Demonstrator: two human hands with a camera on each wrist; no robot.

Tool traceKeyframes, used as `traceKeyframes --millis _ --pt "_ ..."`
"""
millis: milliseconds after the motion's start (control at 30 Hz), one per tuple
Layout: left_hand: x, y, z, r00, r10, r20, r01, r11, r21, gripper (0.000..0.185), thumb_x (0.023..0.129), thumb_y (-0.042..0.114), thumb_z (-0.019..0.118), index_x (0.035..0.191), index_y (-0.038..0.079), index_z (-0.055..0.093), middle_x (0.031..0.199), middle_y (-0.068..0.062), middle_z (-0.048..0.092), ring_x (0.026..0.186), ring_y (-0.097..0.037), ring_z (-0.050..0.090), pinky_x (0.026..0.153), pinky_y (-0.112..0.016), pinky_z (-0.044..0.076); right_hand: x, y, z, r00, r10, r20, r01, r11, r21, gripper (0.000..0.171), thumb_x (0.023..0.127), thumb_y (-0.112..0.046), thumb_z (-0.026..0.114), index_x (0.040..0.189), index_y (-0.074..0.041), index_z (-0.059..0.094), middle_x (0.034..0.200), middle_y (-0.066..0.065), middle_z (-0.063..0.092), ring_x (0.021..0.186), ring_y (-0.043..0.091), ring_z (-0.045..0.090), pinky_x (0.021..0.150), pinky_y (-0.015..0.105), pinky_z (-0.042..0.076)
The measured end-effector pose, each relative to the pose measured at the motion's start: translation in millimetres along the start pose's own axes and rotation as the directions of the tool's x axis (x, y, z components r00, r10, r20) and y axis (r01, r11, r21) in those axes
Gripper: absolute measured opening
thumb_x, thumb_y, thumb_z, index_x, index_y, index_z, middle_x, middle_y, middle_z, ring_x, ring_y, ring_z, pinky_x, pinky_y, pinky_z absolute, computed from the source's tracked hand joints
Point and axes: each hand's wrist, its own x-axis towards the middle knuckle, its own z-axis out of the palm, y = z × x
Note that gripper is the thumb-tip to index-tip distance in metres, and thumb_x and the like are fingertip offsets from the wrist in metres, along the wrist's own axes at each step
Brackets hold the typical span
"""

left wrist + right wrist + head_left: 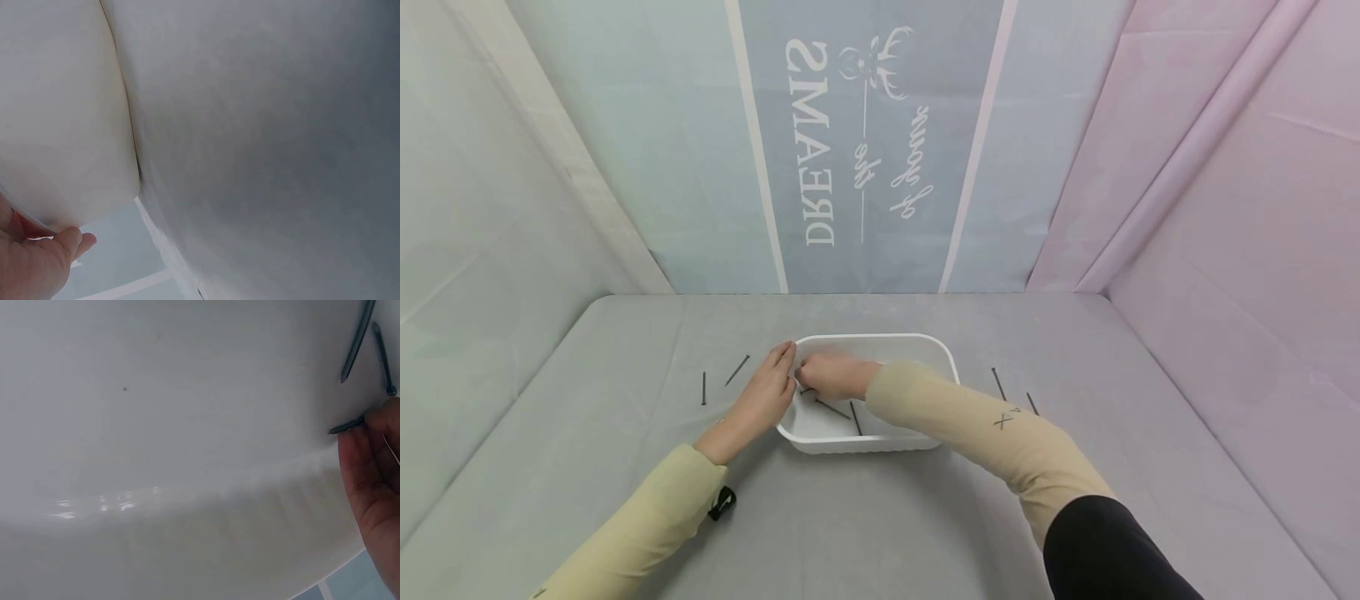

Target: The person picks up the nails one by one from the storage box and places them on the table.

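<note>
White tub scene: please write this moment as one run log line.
left hand rests on tub | right hand inside tub, pinches nail | loose nails on table

Right hand (372,487) cut off; nail (347,427) half-hidden

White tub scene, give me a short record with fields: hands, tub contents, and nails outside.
left hand: fingers straight, resting against the white tub's left outer wall
right hand: inside the tub, pinching a nail
tub contents: two loose nails on its floor
nails outside: two left of the tub, more on the right
surface: grey cloth
</note>
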Motion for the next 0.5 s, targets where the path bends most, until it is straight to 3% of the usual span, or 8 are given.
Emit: traceKeyframes --millis 233,500 --pt "0.2 0.4 0.0 1.0 -0.011 -0.001 0.011 1.0 -0.003 0.048 0.091 0.001 0.041 0.135 -0.016 0.027 0.139 -0.03 0.029 0.127 -0.04 0.031 0.103 -0.049 0.032 0.8 -0.4 -0.7 0.998 0.03 0.046 -0.033 0.998 0.059 0.009 0.083 -0.006 0.063 0.092 -0.01 0.063 0.078 -0.001 0.059 0.065 0.011 0.045 0.061 0.021 0.044" --pt "0.7 0.3 0.7 1.0 -0.026 -0.001 0.026 1.0 -0.002 0.05 0.091 0.0 0.042 0.136 -0.015 0.026 0.139 -0.029 0.029 0.128 -0.04 0.031 0.103 -0.049 0.032 -1.3 0.4 -1.8 0.997 0.053 0.052 -0.056 0.997 0.049 0.016 0.083 -0.01 0.063 0.099 -0.008 0.063 0.083 -0.001 0.06 0.066 0.01 0.046 0.06 0.022 0.044"
